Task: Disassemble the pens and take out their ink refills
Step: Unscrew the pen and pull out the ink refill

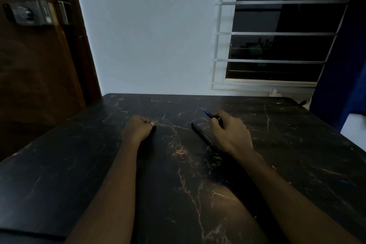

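Observation:
On the dark marble-patterned table (277, 154) my right hand (229, 132) is closed around a black pen with a blue tip (210, 115), the tip pointing up and to the far left. A second black pen (204, 136) lies flat on the table just left of that hand, partly hidden under the wrist. My left hand (138, 128) rests on the table as a fist; a small dark piece seems to stick out at its thumb, too dim to identify.
A pale wall stands right behind the table's far edge. There is a barred window (277, 33) at the back right, a brown wooden door with a metal lock (29, 12) at the left, and a dark blue curtain (340, 85) at the far right.

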